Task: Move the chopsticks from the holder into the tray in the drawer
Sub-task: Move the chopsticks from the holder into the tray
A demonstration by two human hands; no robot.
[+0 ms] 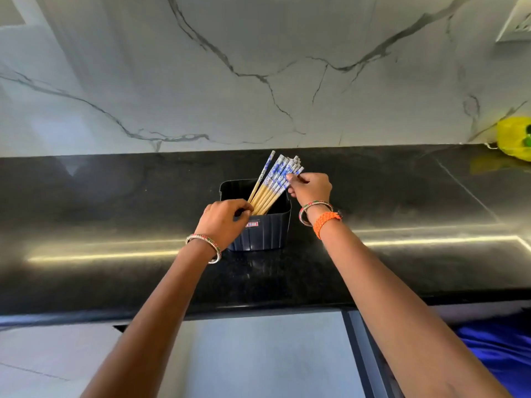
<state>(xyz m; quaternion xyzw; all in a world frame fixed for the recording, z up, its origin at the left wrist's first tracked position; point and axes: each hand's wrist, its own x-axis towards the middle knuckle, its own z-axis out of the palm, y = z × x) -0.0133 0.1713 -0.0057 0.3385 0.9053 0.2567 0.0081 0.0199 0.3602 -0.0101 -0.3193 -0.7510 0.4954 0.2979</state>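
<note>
A: Your right hand (311,187) has its fingertips pinched on the blue-patterned tops of the chopsticks (277,182), which stand fanned in the dark holder (258,222) at the centre of the frame. Your left hand (225,219) is curled over the holder's near rim, its grip pressed on the rim and touching the wooden shafts.

B: What could go wrong from here?

A: I judge the pinch covers only some sticks. One leans apart at the left of the bundle; lift now and it may stay behind or slide out and clatter on the worktop (115,202). A slanted pull could also tip the holder if your left hand lets go.

B: And the room around it?

A: The worktop is bare on both sides; only a yellow bag (514,142) sits far off at the right edge of the frame. The front edge lies lower in the frame. No drawer or tray is visible, so I cannot tell where the path ends.
</note>
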